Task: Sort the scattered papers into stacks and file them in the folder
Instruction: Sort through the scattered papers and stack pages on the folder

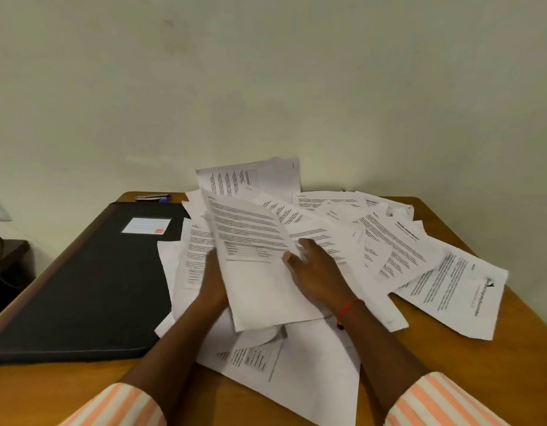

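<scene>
The right hand (pixel 315 272) pinches 1 lifted sheet (pixel 257 278) by its right edge, thumb on top. The left hand (pixel 212 281) is behind its left edge, fingers hidden. Scattered papers (pixel 404 250) cover the wooden table (pixel 512 358). The black folder (pixel 90 281) lies closed at left, below a pale wall (pixel 266 87).

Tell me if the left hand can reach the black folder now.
Probably yes: the folder lies mostly uncovered beside the left hand, nothing between them, though that hand holds a sheet it must first release.
</scene>
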`<state>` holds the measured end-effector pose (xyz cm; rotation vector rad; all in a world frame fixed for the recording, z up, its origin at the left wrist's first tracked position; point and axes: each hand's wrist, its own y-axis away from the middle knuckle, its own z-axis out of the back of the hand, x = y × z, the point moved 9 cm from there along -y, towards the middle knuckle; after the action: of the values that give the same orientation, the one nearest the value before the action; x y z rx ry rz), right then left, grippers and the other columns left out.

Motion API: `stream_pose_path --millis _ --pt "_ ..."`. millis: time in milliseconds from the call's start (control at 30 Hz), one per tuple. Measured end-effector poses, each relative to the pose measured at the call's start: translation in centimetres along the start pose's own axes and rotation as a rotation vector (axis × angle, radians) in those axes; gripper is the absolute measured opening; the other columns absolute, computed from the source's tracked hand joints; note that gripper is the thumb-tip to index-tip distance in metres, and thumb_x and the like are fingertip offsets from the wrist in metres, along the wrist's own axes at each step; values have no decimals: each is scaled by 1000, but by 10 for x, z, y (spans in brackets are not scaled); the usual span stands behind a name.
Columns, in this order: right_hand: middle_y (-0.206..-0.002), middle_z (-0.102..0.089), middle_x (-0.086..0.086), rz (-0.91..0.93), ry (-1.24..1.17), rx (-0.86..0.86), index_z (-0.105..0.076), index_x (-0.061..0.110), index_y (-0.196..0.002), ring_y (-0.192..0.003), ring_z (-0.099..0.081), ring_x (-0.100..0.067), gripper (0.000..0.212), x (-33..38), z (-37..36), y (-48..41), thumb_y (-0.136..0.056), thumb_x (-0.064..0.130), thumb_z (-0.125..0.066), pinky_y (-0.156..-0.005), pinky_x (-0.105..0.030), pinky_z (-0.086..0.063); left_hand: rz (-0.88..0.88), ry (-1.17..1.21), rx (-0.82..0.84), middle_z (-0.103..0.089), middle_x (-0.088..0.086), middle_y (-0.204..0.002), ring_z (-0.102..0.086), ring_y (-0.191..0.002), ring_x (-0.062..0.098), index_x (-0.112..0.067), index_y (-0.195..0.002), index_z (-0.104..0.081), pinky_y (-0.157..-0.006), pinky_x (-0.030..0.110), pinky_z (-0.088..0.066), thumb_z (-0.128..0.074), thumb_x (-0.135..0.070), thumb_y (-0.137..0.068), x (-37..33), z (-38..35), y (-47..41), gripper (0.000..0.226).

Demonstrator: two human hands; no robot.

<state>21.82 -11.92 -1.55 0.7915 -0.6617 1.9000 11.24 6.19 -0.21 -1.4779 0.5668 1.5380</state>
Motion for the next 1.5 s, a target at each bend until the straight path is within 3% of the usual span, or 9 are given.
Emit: stream_pose_path --millis 67,200,333,500,867,967,1133,1333,1500 --pt "-141 -55 -2 -16 -57 -53 -51 15 -141 -133 -49 -20 53 1 15 -2 -97 43 -61 -106 -28 -35 44 -97 -301 -69 -5 -93 -64 -83 6 -23 -99 -68 -78 36 -54 -58 -16 -103 -9 38 -3 12" --pt "-142 -49 -15 -157 494 -231 -49 15 -139 -135 -41 -33 61 -31 57 -3 -94 57 -52 -111 -48 -28 -83 -55 -645 -63 -10 -119 -60 -93 -5 -19 -131 -63 -78 1 -44 -45 -24 -108 -51 86 8 29" --pt "-132 -51 -16 -244 682 -186 -53 15 -130 -127 -42 -35 65 -43 44 4 -93 67 -42 -104 -50 -30 -152 -422 -239 -62 -4 -139 -58 -125 17 -31 -135 -61 -108 35 -46 -52 -56 -99 -63 45 -8 45" --pt "-131 -51 -15 -137 572 -186 -54 15 -129 -125 -41 -33 58 -16 31 -6 -95 61 -46 -101 -46 -36 -203 -903 376 -32 -5 -164 -23 -153 15 -33 -153 -42 -123 35 -17 -42 -74 -94 -14 -75 14 72" --pt "-154 -19 -28 -771 378 -392 -26 8 -150 -142 -22 -48 92 -117 148 22 -85 59 -67 -114 -56 -26 -205 -884 371 -29 -5 -165 -19 -154 13 -32 -153 -41 -124 38 -13 -50 -68 -94 8 -85 14 70" --pt "-155 -14 -30 -639 210 -414 -19 3 -153 -140 -30 -45 93 -101 144 14 -87 39 -75 -107 -46 -39 -211 -867 356 -32 -7 -164 -22 -153 12 -32 -152 -44 -123 37 -14 -50 -67 -94 8 -85 13 68" --pt "-145 -35 -17 -224 -231 -883 -37 11 -141 -113 -54 -23 77 -71 171 20 -79 9 -83 -91 -29 -51 -228 -757 281 -44 -5 -158 -32 -149 14 -29 -143 -56 -122 36 -15 -47 -68 -91 2 -78 11 66" --pt "-123 -68 -12 -349 -33 -320 -68 8 -117 -113 -61 -34 27 -91 120 -4 -94 24 -65 -94 -35 -47 119 -1102 -13 -24 8 -166 -9 -155 37 -30 -153 -35 -117 69 1 -31 -73 -95 13 -21 1 72" --pt "-115 -69 -20 -265 -123 -740 -65 6 -115 -107 -63 -39 22 -82 163 10 -98 15 -55 -89 -37 -49 141 -960 100 -37 3 -159 -28 -148 29 -32 -153 -36 -118 60 -21 -29 -81 -90 27 -40 1 81"
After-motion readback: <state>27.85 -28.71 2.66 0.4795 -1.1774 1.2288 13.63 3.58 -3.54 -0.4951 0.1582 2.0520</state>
